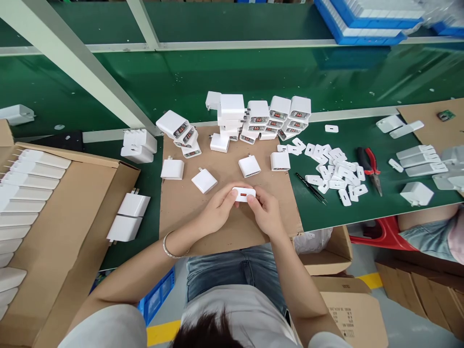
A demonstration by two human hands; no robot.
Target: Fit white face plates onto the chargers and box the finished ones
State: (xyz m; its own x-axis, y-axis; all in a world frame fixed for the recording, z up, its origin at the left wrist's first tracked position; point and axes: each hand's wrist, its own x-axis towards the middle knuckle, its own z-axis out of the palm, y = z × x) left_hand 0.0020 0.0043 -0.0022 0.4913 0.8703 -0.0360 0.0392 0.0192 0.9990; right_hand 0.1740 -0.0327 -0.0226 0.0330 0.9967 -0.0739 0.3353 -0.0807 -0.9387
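Note:
Between my two hands is a white USB charger (243,194), its end face with a red-orange port turned up toward me. My left hand (218,208) grips its left side, thumb on the near edge. From the right, my right hand (266,208) closes on the other side, thumb pressed at the face's corner. Both hands are over a cardboard sheet (224,237). Just beyond them lie single white chargers, one (249,166) and another (204,181). Stacked chargers (232,107) with open ends stand at the back. Small white end caps (339,174) lie in a pile to the right.
Black tweezers (311,188) and red-handled pliers (370,166) lie near the caps. On the left, a cardboard box (83,193) holds rows of white chargers. Blue trays (366,36) sit on the shelf above. Another person's leg (427,220) shows at the right.

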